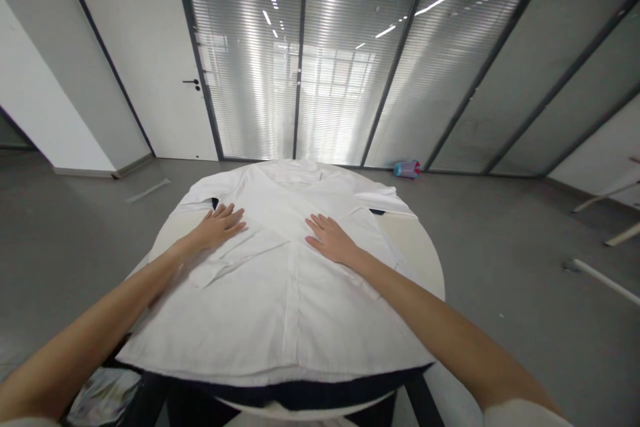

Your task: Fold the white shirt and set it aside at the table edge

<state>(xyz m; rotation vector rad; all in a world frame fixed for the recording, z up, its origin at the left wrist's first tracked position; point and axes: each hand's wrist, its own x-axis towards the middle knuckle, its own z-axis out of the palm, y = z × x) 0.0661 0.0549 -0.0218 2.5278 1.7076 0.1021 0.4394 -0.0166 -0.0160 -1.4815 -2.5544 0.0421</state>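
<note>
Head view: the left hand (pixel 220 225) lies palm down with its fingers extended, and the right hand (pixel 330 239) rests the same way; neither grips anything. Both touch the white shirt (pixel 260 333), which is spread across the round table (pixel 417 250), collar at the far side and hem at the near edge. Creases run across the cloth near the left hand. Dark fabric (pixel 300 395) shows beneath the hem and in small patches by both sleeves. At the near left, partly behind the left forearm, sits a crumpled bag (pixel 106 392), its contents unclear. Past the table, a blue and pink basket (pixel 407 169) lies on the grey floor (pixel 490 233) at far right, against the glass partition (pixel 340 93). A white door (pixel 145 47) stands far left, with a pale strip (pixel 149 191) on the floor before it. On the right are pale furniture legs (pixel 606 197) and, nearer, a white pole (pixel 607 281). Nothing covers the hands.
</note>
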